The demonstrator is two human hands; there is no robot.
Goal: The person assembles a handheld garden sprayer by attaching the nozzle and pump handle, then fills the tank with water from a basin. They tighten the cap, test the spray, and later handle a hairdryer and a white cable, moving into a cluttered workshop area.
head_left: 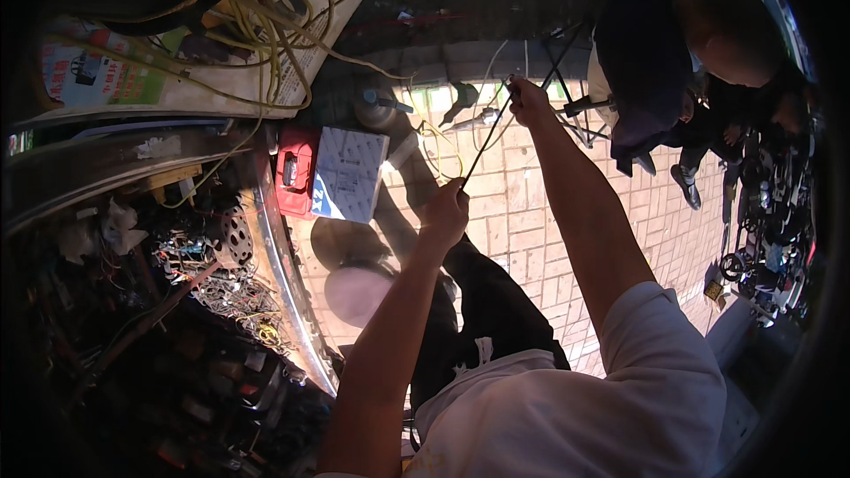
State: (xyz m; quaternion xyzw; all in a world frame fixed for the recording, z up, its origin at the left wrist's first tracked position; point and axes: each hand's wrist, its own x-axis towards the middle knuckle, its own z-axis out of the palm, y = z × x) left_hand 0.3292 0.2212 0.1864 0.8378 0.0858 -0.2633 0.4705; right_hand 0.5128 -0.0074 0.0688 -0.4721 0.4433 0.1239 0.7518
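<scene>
Out in front of me, a thin dark length (485, 145), a cable or a rod, runs taut and almost straight between my hands. My left hand (445, 212) is closed round its lower end, close over my dark trousers. Farther away and to the right, my right hand (531, 104) grips the other end with my arm stretched out. A small end piece there is too small to make out. Beneath the right hand, a loose yellow cable (459, 159) and some small items lie on the sunlit paving (522, 199).
Left of my hands sit a red plastic case (295, 170) and a printed box (350, 174), with a bottle (376, 110) behind. Yellow cables (270, 31) drape over a tabletop. A metal-edged bin (297, 301) holds scrap. Another person (642, 62) sits at right; a round pale seat (357, 295) stands nearby.
</scene>
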